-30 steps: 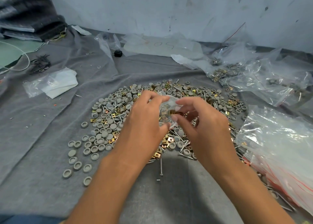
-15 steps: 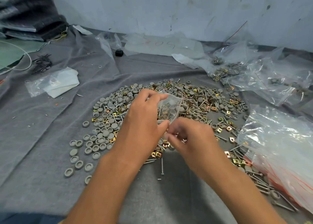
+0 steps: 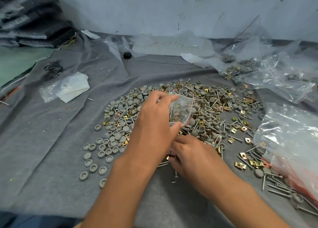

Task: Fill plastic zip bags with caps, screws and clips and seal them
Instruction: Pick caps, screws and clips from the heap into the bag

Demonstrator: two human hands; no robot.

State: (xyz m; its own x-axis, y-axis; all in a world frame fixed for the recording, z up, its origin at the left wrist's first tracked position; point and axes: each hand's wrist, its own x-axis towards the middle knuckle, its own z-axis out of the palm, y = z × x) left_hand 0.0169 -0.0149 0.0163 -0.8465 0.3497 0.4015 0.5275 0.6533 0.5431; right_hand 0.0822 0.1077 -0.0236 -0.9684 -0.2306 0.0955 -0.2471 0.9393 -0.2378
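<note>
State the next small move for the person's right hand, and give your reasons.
Probably lift a picked part up to the small zip bag. The left hand holds it open above the pile, already partly filled, while the right hand is down among the clips and screws, fingers seemingly pinching something.

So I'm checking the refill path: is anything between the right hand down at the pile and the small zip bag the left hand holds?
Nothing visible blocks it. The left hand grips the small zip bag above the pile of parts; the right hand sits just below, at the pile's near edge, with only open air up to the bag.
</note>
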